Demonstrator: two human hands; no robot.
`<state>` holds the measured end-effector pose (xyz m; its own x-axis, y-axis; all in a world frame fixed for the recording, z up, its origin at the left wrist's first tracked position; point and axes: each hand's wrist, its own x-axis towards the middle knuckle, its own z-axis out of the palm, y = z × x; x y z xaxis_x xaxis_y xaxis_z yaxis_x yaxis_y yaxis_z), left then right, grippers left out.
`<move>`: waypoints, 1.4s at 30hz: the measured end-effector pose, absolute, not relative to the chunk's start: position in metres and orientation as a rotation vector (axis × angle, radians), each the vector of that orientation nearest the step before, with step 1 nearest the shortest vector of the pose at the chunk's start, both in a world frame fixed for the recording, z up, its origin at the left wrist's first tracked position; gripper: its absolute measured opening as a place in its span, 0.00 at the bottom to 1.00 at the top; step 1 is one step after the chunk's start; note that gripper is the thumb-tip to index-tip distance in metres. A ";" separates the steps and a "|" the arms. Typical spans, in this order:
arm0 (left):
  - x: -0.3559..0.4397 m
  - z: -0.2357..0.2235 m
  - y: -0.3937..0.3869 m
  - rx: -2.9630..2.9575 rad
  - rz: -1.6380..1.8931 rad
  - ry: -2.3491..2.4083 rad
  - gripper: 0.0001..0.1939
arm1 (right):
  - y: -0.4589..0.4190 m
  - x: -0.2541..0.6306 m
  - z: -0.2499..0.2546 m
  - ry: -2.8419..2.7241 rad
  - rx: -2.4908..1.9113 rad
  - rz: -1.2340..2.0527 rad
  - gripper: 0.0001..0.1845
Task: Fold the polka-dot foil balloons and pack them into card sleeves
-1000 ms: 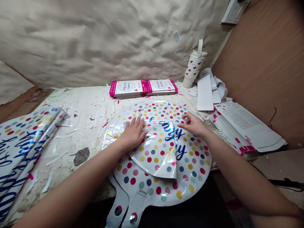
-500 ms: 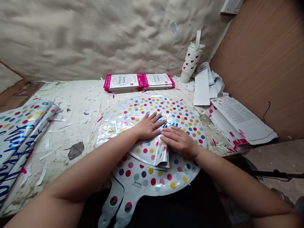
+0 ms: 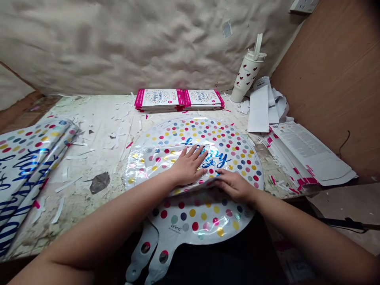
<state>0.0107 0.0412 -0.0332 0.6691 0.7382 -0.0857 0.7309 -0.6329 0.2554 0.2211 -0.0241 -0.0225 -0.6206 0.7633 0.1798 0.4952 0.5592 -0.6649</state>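
A flat round foil balloon [image 3: 208, 225] with coloured dots lies at the table's front edge, its two tail tabs hanging toward me. On top of it rests a folded foil balloon [image 3: 160, 158] with the same dots. My left hand [image 3: 188, 165] presses flat on this folded piece, fingers spread. Its near edge is lifted and pinched by my right hand [image 3: 236, 187], thumb and fingers closed. Blue script lettering shows just beyond my hands.
Pink-edged printed packs [image 3: 160, 99] stand in two stacks at the back. A heart-patterned tumbler [image 3: 246, 77] is by the wall. Loose white cards [image 3: 311, 152] lie to the right. More folded foil balloons [image 3: 26, 166] are at left, with paper scraps [image 3: 68, 184] scattered about.
My right hand has gone from lying flat on the folded balloon to gripping its near edge, which is now raised. My left hand stays pressed on top. The view has shifted slightly.
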 end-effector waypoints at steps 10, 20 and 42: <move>-0.086 -0.022 0.045 2.379 0.100 1.024 0.34 | 0.054 0.181 -0.009 -2.148 -1.882 0.800 0.22; -0.081 0.017 -0.012 2.307 0.509 1.532 0.25 | 0.064 0.165 -0.015 -2.144 -2.086 0.583 0.28; -0.053 -0.014 -0.024 2.626 -0.116 1.183 0.35 | 0.004 0.193 -0.016 -2.798 -1.038 -0.071 0.21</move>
<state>-0.0529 -0.0245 -0.0141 0.6658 0.7247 -0.1774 0.7454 -0.6356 0.2009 0.1931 0.0045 -0.0161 -0.7472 0.6444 0.1623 0.6518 0.7583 -0.0102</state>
